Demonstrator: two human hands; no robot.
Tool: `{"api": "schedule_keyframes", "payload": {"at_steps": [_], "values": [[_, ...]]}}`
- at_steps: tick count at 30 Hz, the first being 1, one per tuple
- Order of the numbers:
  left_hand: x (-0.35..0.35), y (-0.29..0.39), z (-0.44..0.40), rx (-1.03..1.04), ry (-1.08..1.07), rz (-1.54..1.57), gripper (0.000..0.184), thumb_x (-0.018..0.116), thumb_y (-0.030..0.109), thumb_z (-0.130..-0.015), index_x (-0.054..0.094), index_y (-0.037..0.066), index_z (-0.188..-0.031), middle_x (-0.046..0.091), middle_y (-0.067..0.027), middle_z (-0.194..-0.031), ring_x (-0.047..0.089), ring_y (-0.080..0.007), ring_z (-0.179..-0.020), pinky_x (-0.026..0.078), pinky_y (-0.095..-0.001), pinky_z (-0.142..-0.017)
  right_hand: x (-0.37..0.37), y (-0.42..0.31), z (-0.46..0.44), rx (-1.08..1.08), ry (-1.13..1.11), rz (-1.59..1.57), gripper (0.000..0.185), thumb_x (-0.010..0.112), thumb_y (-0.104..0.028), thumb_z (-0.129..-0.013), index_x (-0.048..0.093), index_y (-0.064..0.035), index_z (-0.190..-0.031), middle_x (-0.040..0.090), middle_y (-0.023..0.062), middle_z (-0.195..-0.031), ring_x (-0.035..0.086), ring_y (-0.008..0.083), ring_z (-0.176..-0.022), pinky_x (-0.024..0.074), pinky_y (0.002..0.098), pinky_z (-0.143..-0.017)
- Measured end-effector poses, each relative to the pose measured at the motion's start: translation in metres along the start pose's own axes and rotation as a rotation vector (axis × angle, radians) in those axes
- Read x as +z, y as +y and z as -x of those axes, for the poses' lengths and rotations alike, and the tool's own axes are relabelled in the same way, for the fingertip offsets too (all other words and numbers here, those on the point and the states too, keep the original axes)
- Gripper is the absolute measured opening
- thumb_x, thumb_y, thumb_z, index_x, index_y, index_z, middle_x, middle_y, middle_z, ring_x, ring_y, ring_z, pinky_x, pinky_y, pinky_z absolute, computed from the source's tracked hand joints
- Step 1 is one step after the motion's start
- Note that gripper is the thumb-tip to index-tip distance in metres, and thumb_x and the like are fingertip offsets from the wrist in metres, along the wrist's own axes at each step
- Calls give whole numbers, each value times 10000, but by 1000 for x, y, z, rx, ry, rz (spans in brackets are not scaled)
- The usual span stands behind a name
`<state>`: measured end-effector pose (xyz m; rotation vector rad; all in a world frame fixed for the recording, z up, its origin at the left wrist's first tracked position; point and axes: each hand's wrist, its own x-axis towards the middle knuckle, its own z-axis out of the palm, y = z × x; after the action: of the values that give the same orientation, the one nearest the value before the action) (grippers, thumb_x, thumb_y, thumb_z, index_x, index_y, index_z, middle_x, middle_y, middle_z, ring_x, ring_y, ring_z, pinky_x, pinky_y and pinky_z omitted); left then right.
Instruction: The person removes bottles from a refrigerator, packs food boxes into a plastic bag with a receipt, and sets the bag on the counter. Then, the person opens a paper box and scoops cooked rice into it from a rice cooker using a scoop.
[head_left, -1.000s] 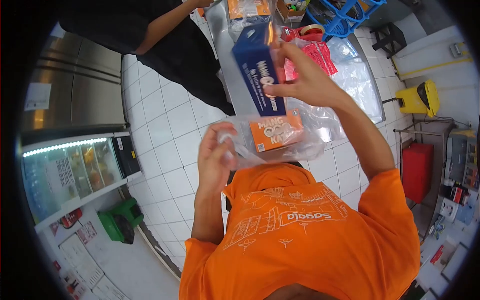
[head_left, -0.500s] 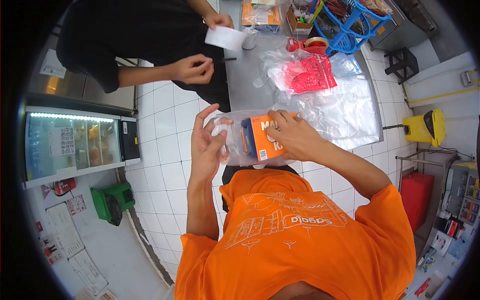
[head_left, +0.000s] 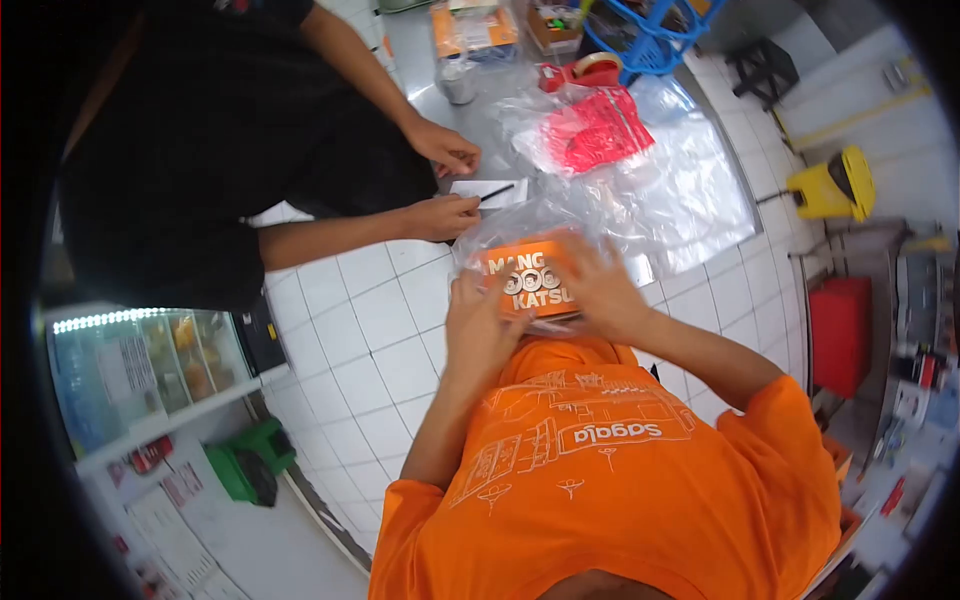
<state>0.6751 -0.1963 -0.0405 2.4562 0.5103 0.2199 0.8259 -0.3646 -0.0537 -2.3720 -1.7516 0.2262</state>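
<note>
Tiled floor (head_left: 370,385), orange box (head_left: 530,278) — "MANG KATSU", shirt (head_left: 620,490) — "Sagaja"

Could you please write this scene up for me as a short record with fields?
Left hand: at the left end of the orange box
Right hand: blurred, at the box's right end
Lettering: "MANG" and "KATSU" on top
Wrapping: clear plastic around the box
Table: red packet lying on plastic sheets
Co-worker's hand: holding a dark pen over white paper
</note>
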Motion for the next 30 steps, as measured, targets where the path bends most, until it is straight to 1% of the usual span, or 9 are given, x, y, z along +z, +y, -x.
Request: {"api": "schedule_keyframes", "payload": {"at_steps": [3,6,9,12,15,19,22,26,30], "values": [[22,-5,-2,101,-47,-111,616,772,306,-821,559,128,-1370,487,-215,-1098,516,-363,-1010,468,-436,-849,7,45,36,394,-91,34,629,602,-31,-787,495,-117,-1401,396,242,-1495,393,409,-1372,354,611,-1048],[22,-6,-7,172,-189,-103,626,761,306,-825,547,116,-1382,486,-214,-1090,523,-369,-1018,471,-447,-832,-34,49,24,730,-41,-189,450,551,37,-773,572,-67,-1211,629,165,-1094,646,333,-927,503,438,-744],[21,-6,-11,223,-218,-115,613,741,292,-835,543,93,-1381,484,-212,-1080,524,-371,-1018,472,-442,-819,-48,18,24,505,678,-189,356,523,82,-764,553,-29,-1100,603,127,-892,610,324,-711,486,385,-635],[19,-2,-13,196,-203,-104,602,725,266,-841,539,79,-1382,491,-213,-1099,524,-374,-1025,466,-443,-831,-65,-18,31,577,895,-524,352,532,108,-742,531,-30,-1066,581,122,-888,599,321,-731,478,378,-646],[20,-7,-19,199,-125,-190,602,720,256,-840,535,77,-1385,491,-226,-1134,521,-391,-1008,454,-453,-854,-126,-43,28,421,271,-384,388,612,56,-782,540,-31,-1153,559,106,-865,588,253,-749,467,334,-655],[-4,-4,-11,229,-150,33,563,743,196,-809,577,59,-1329,529,-199,-1149,540,-367,-1040,445,-454,-890,-171,-24,-32,145,318,-361,295,692,-62,-822,592,-14,-1095,610,116,-891,616,282,-791,489,378,-685],[-46,-3,12,172,-209,447,466,729,119,-800,628,37,-1248,591,-157,-1081,586,-294,-1015,465,-400,-878,-120,41,-131,126,457,-556,216,696,-160,-849,643,7,-974,668,147,-893,662,323,-821,509,441,-728],[-88,17,22,-84,-106,773,363,691,63,-807,662,16,-1166,631,-118,-973,613,-210,-927,480,-328,-853,22,104,-217,170,-411,112,403,722,-359,-828,699,-60,-1097,711,153,-1036,698,336,-919,546,460,-816],[-69,33,31,-253,129,805,345,690,60,-815,659,-10,-1152,623,-98,-974,605,-190,-904,481,-317,-854,62,92,-205,77,-485,141,447,764,-330,-782,702,-109,-1167,684,142,-1158,641,353,-1073,517,469,-914]]}}
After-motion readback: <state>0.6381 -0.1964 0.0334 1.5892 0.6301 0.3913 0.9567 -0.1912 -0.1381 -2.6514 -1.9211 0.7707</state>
